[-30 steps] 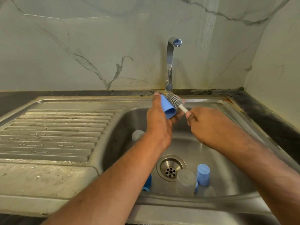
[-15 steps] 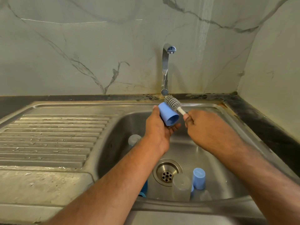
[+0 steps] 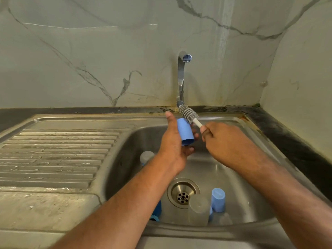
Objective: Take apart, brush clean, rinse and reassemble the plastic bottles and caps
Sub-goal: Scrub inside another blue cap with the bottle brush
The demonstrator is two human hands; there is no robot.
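Observation:
My left hand [image 3: 173, 144] grips a blue plastic cap [image 3: 185, 131] above the sink basin, its open end pointing down and toward me. My right hand [image 3: 228, 139] holds the white handle of a grey bottle brush [image 3: 188, 113]. The bristle head sits just beyond the cap's closed top, outside the cap. Down in the basin stand another blue cap [image 3: 218, 199] and a clear bottle [image 3: 197, 211]. A second clear bottle [image 3: 146, 157] shows behind my left wrist. A blue part [image 3: 157, 211] is half hidden under my left forearm.
The steel sink [image 3: 255, 194] has a round drain [image 3: 183, 193] at its middle. A ribbed draining board [image 3: 53, 155] lies to the left. The tap [image 3: 181, 78] rises behind the basin against a marble wall, with no water running. A dark worktop edge [image 3: 296, 146] runs along the right.
The cap in my left hand has turned so its open end faces down more. The brush head has stayed outside the cap, near its top. The view has shifted slightly.

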